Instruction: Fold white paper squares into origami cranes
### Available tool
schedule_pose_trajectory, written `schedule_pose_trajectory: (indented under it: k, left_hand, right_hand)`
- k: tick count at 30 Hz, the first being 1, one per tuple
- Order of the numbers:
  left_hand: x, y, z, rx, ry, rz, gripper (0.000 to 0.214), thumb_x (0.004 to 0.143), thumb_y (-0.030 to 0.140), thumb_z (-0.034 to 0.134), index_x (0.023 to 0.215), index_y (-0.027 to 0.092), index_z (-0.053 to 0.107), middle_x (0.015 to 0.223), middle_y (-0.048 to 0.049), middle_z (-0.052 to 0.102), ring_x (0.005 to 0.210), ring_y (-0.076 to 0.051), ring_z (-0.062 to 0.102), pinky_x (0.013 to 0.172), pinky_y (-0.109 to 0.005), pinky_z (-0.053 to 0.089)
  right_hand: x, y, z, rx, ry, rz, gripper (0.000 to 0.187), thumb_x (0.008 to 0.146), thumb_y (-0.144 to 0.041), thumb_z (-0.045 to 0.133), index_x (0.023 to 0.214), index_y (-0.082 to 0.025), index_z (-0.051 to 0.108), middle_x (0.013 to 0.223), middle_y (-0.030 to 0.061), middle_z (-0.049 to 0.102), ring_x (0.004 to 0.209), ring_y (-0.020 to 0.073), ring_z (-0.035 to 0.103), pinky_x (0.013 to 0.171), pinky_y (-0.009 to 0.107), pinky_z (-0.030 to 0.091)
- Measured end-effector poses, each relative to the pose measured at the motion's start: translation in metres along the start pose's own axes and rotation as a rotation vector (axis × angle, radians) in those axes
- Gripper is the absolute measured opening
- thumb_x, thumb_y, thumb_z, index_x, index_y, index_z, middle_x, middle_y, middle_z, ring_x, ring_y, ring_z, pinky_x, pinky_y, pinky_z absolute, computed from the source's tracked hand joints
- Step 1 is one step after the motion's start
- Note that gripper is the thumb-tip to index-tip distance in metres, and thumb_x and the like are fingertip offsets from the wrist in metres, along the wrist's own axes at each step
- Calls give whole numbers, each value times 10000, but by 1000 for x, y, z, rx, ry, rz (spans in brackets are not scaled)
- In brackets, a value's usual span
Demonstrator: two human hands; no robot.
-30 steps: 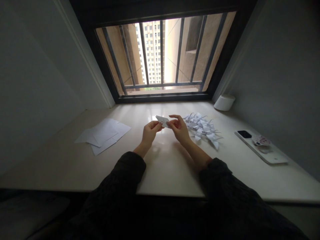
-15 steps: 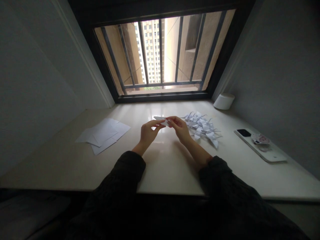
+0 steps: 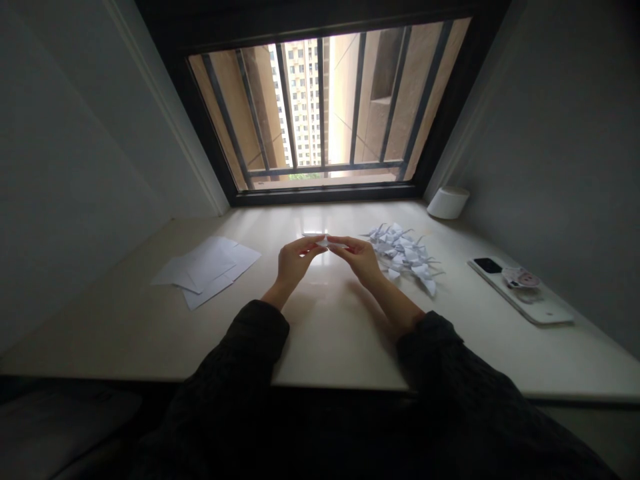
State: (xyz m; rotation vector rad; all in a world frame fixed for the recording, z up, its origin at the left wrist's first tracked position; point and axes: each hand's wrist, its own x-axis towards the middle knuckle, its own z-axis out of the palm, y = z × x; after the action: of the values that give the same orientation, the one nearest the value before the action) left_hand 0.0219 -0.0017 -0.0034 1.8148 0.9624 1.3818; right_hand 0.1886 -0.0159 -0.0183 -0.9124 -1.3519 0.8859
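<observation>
My left hand (image 3: 294,261) and my right hand (image 3: 361,257) hold a small folded piece of white paper (image 3: 327,243) between them, a little above the pale table (image 3: 340,327). Both hands pinch it with fingertips, the left on its left end and the right on its right end. The paper lies nearly edge-on to the camera, so its shape is hard to read. Just right of my right hand sits a heap of several small folded white paper figures (image 3: 405,257).
A loose stack of white sheets (image 3: 207,269) lies at the left. A white phone with a round sticker grip (image 3: 520,289) lies at the right, and a white round container (image 3: 449,202) stands in the far right corner. A barred window (image 3: 325,107) is ahead.
The folded paper has tipped from facing the camera to nearly edge-on, and both hands have shifted slightly up and left while pinching it.
</observation>
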Motion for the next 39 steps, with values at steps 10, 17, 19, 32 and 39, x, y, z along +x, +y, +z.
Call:
schedule_pose_trajectory:
  k: [10,17,19,32,39]
  left_hand:
    - [-1,7,0,-19,-66,-9,271,736,354,705,982,239,714,1051,-58,706,904,-201,677,782,-321,541]
    - [4,4,-3,-219,-122,-51,270,692,354,737,901,183,728,985,-80,723,961,-235,666,910,-408,513]
    - [5,3,-5,-227,-130,-65,275,666,341,758,885,175,729,951,-79,728,926,-238,676,896,-416,520]
    - [5,4,-2,-294,11,-61,190,622,315,794,744,181,734,787,-42,731,788,-206,689,835,-406,551]
    - [0,4,8,-269,105,-72,202,635,339,782,760,191,727,805,-37,732,782,-196,685,784,-385,558]
  right_hand:
    - [-1,-1,2,-66,75,-16,242,725,-441,692,875,-259,746,912,34,743,908,233,675,782,350,512]
    - [-1,-2,2,-80,62,-21,237,712,-444,702,829,-243,748,856,40,744,855,226,677,747,336,508]
    - [-1,0,2,-62,50,-12,239,708,-445,705,830,-244,748,852,39,744,851,225,676,749,337,509]
    - [-1,-2,3,71,53,33,271,634,-439,762,816,-238,760,799,40,746,796,226,685,785,365,525]
    - [-1,-1,3,-10,117,1,245,638,-436,761,794,-247,760,787,31,747,787,230,683,782,371,520]
